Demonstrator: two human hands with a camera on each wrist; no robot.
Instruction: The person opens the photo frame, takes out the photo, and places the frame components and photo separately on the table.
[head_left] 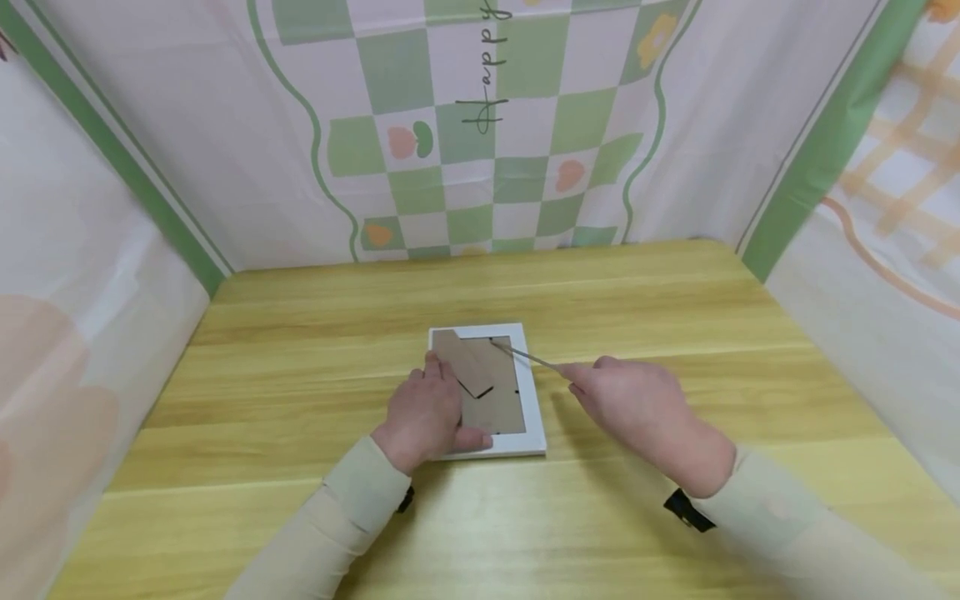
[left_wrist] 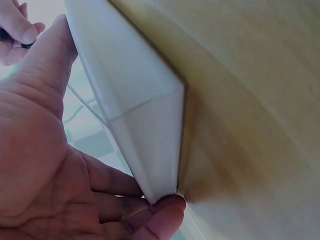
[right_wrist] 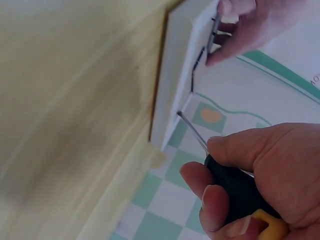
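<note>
A white picture frame (head_left: 533, 400) lies face down on the table, its brown backing board (head_left: 495, 412) and slanted stand leg (head_left: 467, 363) facing up. Small black tabs sit along the board's edges. My left hand (head_left: 423, 417) grips the frame at its left side, thumb along the near edge; in the left wrist view, fingertips (left_wrist: 167, 217) curl at the frame's side. My right hand (head_left: 641, 417) holds a screwdriver (right_wrist: 237, 187) by its black and yellow handle. Its thin metal shaft slants down to the left, the tip at a tab near the board's far edge.
The wood-grain table (head_left: 300, 333) extends around the frame on every side. A patterned cloth (head_left: 465, 125) with green checks hangs behind the table, and more cloth hangs at both sides.
</note>
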